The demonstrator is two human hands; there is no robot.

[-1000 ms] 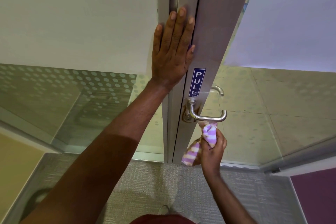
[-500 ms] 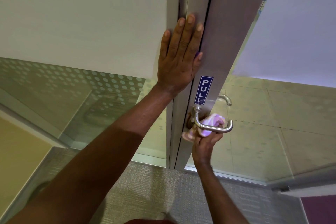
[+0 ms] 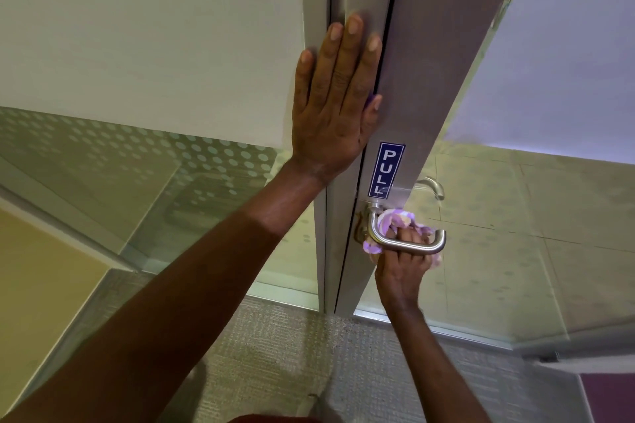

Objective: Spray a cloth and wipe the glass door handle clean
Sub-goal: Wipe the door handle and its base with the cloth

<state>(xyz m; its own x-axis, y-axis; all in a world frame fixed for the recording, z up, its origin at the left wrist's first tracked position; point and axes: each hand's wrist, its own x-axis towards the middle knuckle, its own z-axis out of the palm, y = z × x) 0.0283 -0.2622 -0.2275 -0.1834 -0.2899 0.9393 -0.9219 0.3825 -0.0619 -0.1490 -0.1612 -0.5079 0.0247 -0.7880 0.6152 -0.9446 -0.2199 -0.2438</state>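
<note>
Only one readable text: "PULL", white capitals stacked vertically on a blue rectangular sticker [image 3: 385,170]. It sits on the metal door frame [image 3: 429,79], near the frame's left edge, just above the base of the door handle [image 3: 405,242]. No brands, numbers or other signs legible anywhere else.

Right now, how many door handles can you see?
2. The near handle sticks out below the PULL sticker, with the right hand pressing the striped cloth behind it. The far handle shows through the glass, on the door's other side, partly hidden.
</note>
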